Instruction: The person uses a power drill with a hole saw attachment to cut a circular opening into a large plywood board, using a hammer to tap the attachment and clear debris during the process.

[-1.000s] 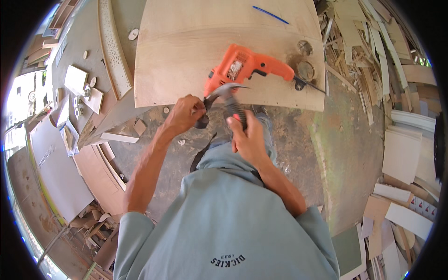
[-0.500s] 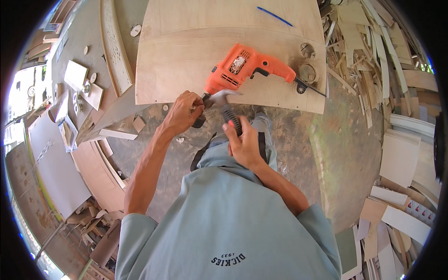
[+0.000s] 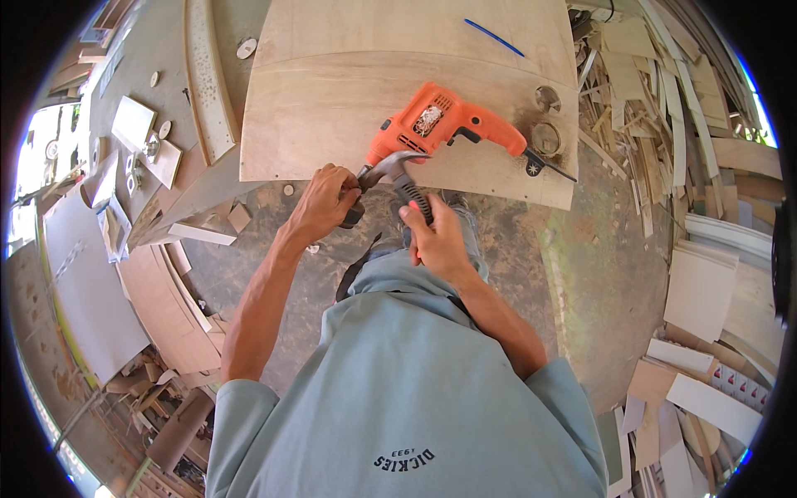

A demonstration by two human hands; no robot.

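An orange corded drill [image 3: 432, 120] lies on its side on a light plywood board [image 3: 332, 108], its front end pointing at the near edge. My left hand [image 3: 320, 203] is closed at that front end. Its fingers pinch around a dark part, mostly hidden, and a black piece [image 3: 354, 216] shows below them. In my right hand [image 3: 438, 236] is a claw hammer [image 3: 407, 187], gripped by its black ribbed handle. The hammer's metal head is beside the drill's front end, close to my left fingers; whether it touches I cannot tell.
A blue pen [image 3: 494, 37] lies on the far part of the board, which has two round marks or holes at its right. Wood offcuts [image 3: 647, 108] are heaped on the right. Panels [image 3: 91, 282] and small wooden pieces lie on the left.
The hammer and my right hand have moved slightly; the hammer, blurred before, now looks sharper. My left hand keeps its place at the drill's front end.
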